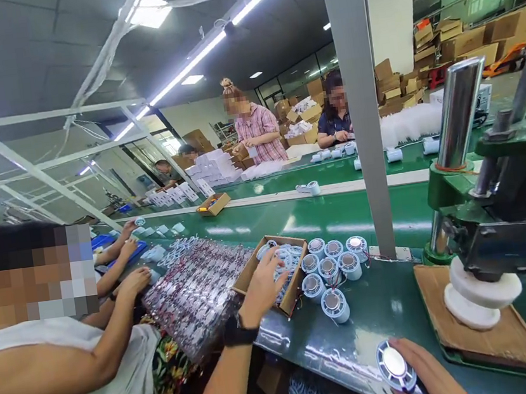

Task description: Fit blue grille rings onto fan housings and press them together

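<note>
My left hand (260,287), with a dark band on the wrist, reaches over a cardboard box (243,280) of light-blue plastic rings (292,258). Its fingers are spread, with the tips near a ring at the far left of the box; whether they touch it is unclear. Low on the right, my right hand (425,369) grips a round light-blue housing (381,361) with a silver disc in its face, tilted toward me. Several similar housings (334,306) stand on the green bench just right of the box, discs up, some with thin wires.
A green press (489,239) with white round pads (472,305) stands at right on a brown board. Left of the box lie many small wired parts (202,287). A grey post (363,114) rises behind the housings. A co-worker (63,368) sits close on the left.
</note>
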{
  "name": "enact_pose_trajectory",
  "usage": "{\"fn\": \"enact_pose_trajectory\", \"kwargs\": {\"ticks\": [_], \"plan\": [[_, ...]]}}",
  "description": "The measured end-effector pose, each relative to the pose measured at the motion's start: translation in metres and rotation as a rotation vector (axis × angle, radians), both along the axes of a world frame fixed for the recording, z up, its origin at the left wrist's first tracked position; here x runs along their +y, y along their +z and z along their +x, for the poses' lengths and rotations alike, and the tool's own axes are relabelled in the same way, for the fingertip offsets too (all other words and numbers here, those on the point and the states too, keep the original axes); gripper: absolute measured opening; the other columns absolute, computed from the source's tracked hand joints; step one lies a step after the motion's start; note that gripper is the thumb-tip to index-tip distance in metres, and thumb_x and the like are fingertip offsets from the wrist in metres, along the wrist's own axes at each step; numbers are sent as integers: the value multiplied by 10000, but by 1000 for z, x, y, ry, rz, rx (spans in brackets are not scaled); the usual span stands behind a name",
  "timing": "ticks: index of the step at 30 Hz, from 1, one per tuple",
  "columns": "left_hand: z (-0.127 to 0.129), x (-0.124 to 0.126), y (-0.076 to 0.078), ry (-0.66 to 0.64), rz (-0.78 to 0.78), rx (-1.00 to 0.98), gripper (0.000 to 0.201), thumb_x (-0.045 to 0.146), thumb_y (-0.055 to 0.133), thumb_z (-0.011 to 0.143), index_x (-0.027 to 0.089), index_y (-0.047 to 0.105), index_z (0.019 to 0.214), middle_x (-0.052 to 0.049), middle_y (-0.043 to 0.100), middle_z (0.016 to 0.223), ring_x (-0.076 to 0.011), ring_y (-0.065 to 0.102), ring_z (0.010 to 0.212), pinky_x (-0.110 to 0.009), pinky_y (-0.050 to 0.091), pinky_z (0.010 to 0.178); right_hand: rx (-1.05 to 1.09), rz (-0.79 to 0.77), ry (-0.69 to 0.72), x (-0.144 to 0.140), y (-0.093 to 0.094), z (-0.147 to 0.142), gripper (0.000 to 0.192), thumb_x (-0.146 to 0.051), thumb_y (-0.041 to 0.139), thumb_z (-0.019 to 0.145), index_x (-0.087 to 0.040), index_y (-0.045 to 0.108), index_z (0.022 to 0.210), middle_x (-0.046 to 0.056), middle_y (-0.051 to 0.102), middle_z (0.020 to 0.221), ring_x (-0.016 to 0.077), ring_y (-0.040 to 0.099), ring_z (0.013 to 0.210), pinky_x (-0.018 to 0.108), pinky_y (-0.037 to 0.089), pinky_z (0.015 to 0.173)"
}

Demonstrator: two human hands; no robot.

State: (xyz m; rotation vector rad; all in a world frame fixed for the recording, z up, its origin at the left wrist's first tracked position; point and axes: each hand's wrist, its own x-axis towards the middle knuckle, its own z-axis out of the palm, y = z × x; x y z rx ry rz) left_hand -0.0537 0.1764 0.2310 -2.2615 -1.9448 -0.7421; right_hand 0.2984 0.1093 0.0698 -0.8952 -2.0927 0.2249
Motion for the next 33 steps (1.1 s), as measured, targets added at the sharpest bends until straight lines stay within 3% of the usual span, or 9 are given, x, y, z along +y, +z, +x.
{"fn": "enact_pose_trajectory", "kwargs": {"ticks": [3,7,9,11,15,19,23,30,33], "plan": [[45,-52,-19,-110,2,-49,235,200,597,911,159,622,1142,-172,678,1304,-294,667,1221,-421,572,1003,27,-24,-121,-7,16,-7,463,-216,613,934,-193,556,1392,136,709,1251,266,729,1101,331,606,939],[107,-101,-37,-343,69,-142,777,133,584,874,149,241,1571,-196,652,1367,-253,728,1123,-353,599,958,141,-101,-276,-24,50,-2,457,-293,613,962,-197,553,1405,184,617,1373,337,643,1221,451,578,964],[129,-110,-36,-468,100,-161,904,110,568,883,124,59,1630,-241,621,1400,-281,691,1207,-375,592,977,287,-207,-209,-34,72,5,428,-291,602,980,-235,556,1402,156,643,1330,279,681,1118,397,588,924],[143,-111,-31,-596,83,-161,972,93,558,885,111,-58,1636,-263,614,1399,-303,657,1258,-410,589,984,474,-464,-37,-41,93,8,390,-341,566,1014,-264,560,1397,112,703,1197,183,703,860,298,599,774],[155,-110,-24,-780,11,-178,1013,33,540,860,190,-81,1643,-235,612,1414,-311,644,1271,-469,575,1003,777,-1043,230,-40,119,1,464,-518,668,940,-211,639,1287,32,707,826,113,614,634,210,521,594],[164,-125,-32,-467,-149,-574,779,133,576,937,270,230,1622,-149,687,1320,-260,714,1140,-395,603,963,1054,-1216,203,-41,117,-10,584,-514,793,837,-235,582,1305,-20,648,785,61,544,506,170,462,480],[177,-144,-41,-183,-396,-1012,335,304,613,983,231,660,1306,-88,787,1090,-213,766,920,-278,625,820,1164,-1229,266,-50,111,-10,518,-434,824,832,-267,605,1271,-26,648,810,83,652,612,190,548,591],[175,-147,-31,-137,-405,-1092,288,404,639,960,228,804,1117,-69,788,942,-212,732,850,-271,596,788,985,-1265,233,-55,113,3,341,-468,765,878,-175,711,1045,35,704,802,83,601,622,161,510,546],[172,-149,-33,-115,-357,-1107,296,421,642,961,221,814,1094,-67,765,900,-205,713,808,-264,592,734,974,-1334,271,-56,113,3,369,-446,798,850,-173,693,1076,31,699,798,83,608,589,173,525,528]]}}
